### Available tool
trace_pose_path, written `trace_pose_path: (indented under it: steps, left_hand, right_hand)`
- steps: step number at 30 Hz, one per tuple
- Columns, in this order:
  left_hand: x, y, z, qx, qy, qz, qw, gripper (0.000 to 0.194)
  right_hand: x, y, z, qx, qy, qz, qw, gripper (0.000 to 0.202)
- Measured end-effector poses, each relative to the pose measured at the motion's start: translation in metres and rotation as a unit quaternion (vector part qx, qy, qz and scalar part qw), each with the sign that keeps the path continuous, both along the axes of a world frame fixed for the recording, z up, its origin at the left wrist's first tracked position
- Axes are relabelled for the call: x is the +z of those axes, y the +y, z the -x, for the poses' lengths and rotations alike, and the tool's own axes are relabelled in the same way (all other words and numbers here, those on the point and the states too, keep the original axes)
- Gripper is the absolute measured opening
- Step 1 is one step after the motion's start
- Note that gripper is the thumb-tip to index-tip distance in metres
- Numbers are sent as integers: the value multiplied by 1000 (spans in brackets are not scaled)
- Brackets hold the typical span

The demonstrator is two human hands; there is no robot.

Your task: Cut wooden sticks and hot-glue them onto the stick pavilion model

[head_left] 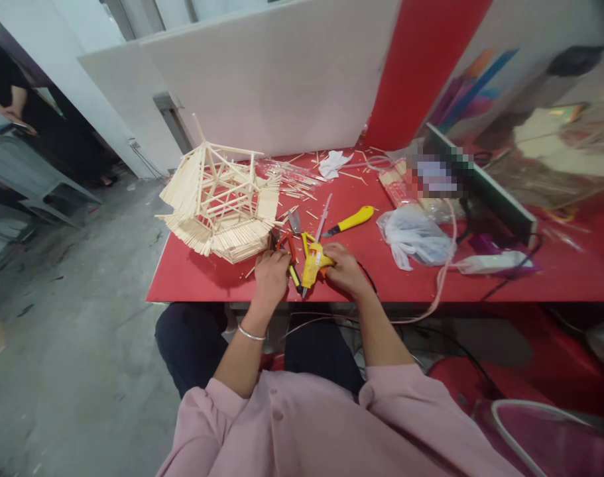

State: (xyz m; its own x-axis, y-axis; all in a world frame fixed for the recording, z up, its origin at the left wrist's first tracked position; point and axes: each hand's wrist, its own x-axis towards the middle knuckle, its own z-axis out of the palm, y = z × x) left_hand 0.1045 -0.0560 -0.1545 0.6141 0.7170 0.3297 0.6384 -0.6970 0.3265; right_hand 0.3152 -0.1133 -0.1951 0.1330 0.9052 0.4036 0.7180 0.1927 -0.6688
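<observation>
My right hand is wrapped round the grip of a yellow glue gun. The gun's nozzle points toward the table's front edge, and a translucent glue stick sticks out of its back. Just left of it, my left hand has its fingers curled in at the base of a wooden stick model, beside red-handled pliers. What those fingers hold, if anything, is hidden. A yellow-handled cutter lies beyond the gun. Metal blades show behind the pliers.
The red table carries loose sticks, a crumpled white tissue, a plastic bag and a green-edged board. A pink cord hangs over the front edge. At far left, a person stands by a chair.
</observation>
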Motion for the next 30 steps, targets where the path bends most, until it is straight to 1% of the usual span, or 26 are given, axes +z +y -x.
trace_pose_path:
  steps: [8,16,20,23,27,30]
  left_hand:
    - [-2,-1,0,6,3,-3,1000,29]
    - [0,-2,2,3,8,10,1000,27]
    - [1,-2,4,-3,-1,22,1000,28]
    - [4,-2,2,5,-4,28,1000,27]
    - [7,-3,1,7,-5,31,999,26]
    - [6,-5,3,3,-25,30,999,26]
  right_hand:
    - [0,1,0,-1,-11,8,1000,33]
    - [-2,2,0,13,-16,-5,1000,30]
    - [-4,2,-2,15,-18,-11,1000,35]
    - [-4,1,-2,16,-21,-13,1000,38]
    - [-5,1,-1,14,-26,-17,999,39]
    - [-3,-2,-4,10,-32,-17,999,38]
